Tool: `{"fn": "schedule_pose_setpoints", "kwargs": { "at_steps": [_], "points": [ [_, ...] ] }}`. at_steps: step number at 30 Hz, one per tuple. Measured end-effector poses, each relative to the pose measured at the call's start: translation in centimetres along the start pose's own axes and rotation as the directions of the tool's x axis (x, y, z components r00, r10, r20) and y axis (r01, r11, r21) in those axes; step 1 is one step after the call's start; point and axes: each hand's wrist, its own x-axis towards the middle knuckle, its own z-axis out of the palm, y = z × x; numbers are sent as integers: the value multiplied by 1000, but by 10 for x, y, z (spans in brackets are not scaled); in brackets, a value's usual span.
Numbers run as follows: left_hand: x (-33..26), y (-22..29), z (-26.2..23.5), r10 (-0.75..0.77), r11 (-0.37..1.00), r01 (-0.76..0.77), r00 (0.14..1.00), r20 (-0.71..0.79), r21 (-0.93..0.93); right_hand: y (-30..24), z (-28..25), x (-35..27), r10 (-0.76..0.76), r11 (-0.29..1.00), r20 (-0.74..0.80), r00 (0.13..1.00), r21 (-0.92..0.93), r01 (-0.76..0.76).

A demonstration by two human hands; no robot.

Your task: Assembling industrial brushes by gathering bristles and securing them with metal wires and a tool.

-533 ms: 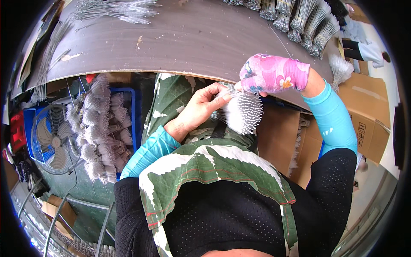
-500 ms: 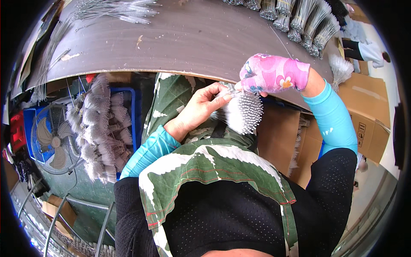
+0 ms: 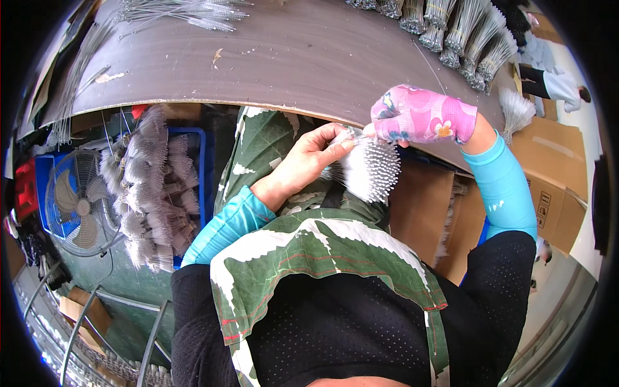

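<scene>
A fan-shaped bundle of thin wire brushes with white bristle tips [image 3: 373,171] is held over my lap, just below the table edge. My left hand [image 3: 303,161], bare, is closed around the bundle's narrow gathered end, thumb on top. The bristle tips spread toward the lower right. My right hand [image 3: 422,116], in a pink flowered glove with the fingertips bare, is closed in a pinch at the bundle's upper edge beside the left fingertips. What lies between its fingers is too small to make out.
The brown table [image 3: 284,64] curves ahead, with loose wire brushes [image 3: 187,11] at its far left and tied bundles [image 3: 461,32] at its far right. Left below are a fan [image 3: 82,205] and a blue crate [image 3: 205,174] of brushes. A cardboard box [image 3: 551,174] stands right.
The view has shifted slightly, so the table and its brushes appear a little farther right. Both hands remain at the bundle, with only small finger movement.
</scene>
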Motion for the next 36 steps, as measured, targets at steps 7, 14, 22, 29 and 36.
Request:
{"fn": "schedule_pose_setpoints", "kwargs": {
  "at_steps": [7, 14, 22, 29, 36],
  "points": [
    [-2, 1, 5, 27, 998, -32, 997, -71, -58, -5, 3, -3, 14, 997, -32, 999, -69, -17],
    [-1, -3, 6, 21, 999, -24, 995, -95, -31, 5, 6, 0, -161, 951, -85, 983, -281, 131],
    [-1, -4, 5, 51, 998, -54, 995, -84, -31, 0, 11, -5, -127, 959, -155, 980, -270, 82],
    [-1, -8, 9, 86, 996, -86, 990, -115, 3, -2, 12, -8, -74, 977, -154, 985, -210, 40],
    [-2, -13, 13, 169, 985, -160, 962, -213, 62, -11, 13, -8, -36, 951, -212, 977, -307, -31]
  ]
}}
